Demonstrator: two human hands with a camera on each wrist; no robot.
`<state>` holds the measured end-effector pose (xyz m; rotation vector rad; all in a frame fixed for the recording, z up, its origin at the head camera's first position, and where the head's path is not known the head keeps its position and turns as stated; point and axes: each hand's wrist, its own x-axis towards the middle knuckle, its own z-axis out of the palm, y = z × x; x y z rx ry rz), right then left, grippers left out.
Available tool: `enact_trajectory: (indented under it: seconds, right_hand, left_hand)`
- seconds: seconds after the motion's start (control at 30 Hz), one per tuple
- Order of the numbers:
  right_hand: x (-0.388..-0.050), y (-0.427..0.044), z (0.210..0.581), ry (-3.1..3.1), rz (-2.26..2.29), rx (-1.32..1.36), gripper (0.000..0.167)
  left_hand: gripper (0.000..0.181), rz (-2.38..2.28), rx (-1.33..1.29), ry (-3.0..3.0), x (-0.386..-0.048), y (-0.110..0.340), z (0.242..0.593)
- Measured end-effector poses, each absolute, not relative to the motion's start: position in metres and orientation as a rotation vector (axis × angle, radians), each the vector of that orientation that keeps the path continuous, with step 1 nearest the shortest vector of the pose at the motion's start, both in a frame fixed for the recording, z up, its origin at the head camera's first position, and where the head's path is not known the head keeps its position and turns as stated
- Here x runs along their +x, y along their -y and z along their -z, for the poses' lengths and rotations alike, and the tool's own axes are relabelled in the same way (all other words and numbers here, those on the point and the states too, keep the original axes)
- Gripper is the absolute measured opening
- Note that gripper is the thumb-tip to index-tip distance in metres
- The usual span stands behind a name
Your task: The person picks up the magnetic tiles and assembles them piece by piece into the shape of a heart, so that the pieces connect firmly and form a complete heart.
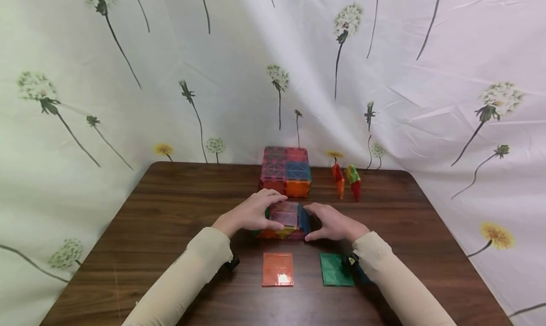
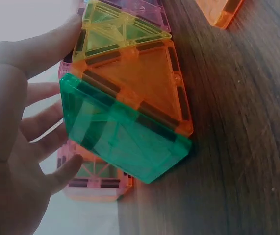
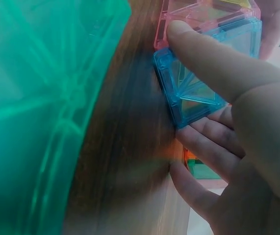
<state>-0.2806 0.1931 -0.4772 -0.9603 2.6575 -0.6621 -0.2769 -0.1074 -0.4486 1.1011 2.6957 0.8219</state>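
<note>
In the head view, a low box of translucent magnetic tiles [image 1: 283, 215] stands mid-table, with a pinkish top. My left hand [image 1: 255, 212] holds it from the left, thumb at the front top edge and fingers toward the back. The left wrist view shows its slanted green tile [image 2: 125, 129], an orange triangle tile [image 2: 140, 81] and yellow tiles [image 2: 117, 32]. On the right side leans a blue magnetic tile [image 3: 193, 88]. My right hand [image 1: 334, 223] grips around it, thumb in front and fingers behind; the thumb covers part of a pink tile [image 3: 193, 14].
Behind stands a larger tile box [image 1: 286, 172] with an orange and red front. Two small upright tile pieces, one orange-red [image 1: 338, 180] and one green-red [image 1: 353, 181], stand back right. An orange square tile [image 1: 277, 269] and a green square tile [image 1: 336, 269] lie in front on the wooden table [image 1: 170, 198].
</note>
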Motion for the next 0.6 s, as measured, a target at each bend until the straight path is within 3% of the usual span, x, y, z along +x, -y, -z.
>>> enact_trajectory:
  seconds: [0.33, 0.47, 0.6]
  right_hand:
    - [-0.278, -0.194, 0.478, -2.628, 0.749, -0.964, 0.100]
    - [-0.274, -0.190, 0.480, -2.636, 0.835, -1.005, 0.103]
    - [-0.274, -0.179, 0.480, -2.676, 0.866, -1.121, 0.095]
  left_hand:
    - [0.109, -1.012, 0.944, -2.632, -0.273, 0.135, 0.466]
    - [0.104, -1.016, 0.896, -2.626, -0.272, 0.147, 0.477]
    - [0.096, -1.051, 0.921, -2.612, -0.271, 0.150, 0.482]
